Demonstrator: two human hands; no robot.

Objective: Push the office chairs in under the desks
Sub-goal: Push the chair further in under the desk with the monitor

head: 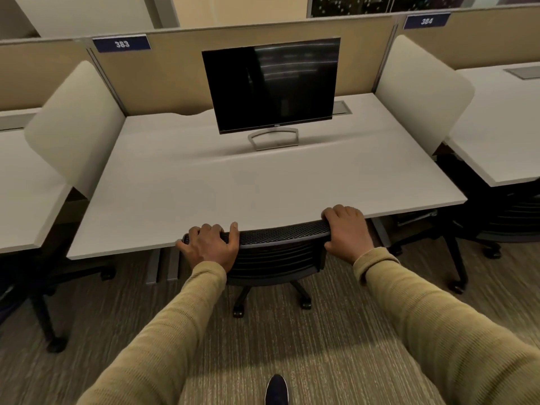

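The black mesh-backed office chair [274, 252] is held by the top rail of its backrest, the left hand [210, 247] clenched around the rail's left end and the right hand [347, 229] wrapped over its right end. The rail runs left to right, parallel to the front edge of the white desk [204, 182], which it touches or nearly touches; the seat is hidden beneath the desktop and only the castered base [271, 299] is seen on the carpet. The desk lies straight ahead of both grips, so little travel is judged to remain. The right hand sits slightly further forward, suggesting a faint skew to be squared. A dark monitor [271, 86] stands well behind.
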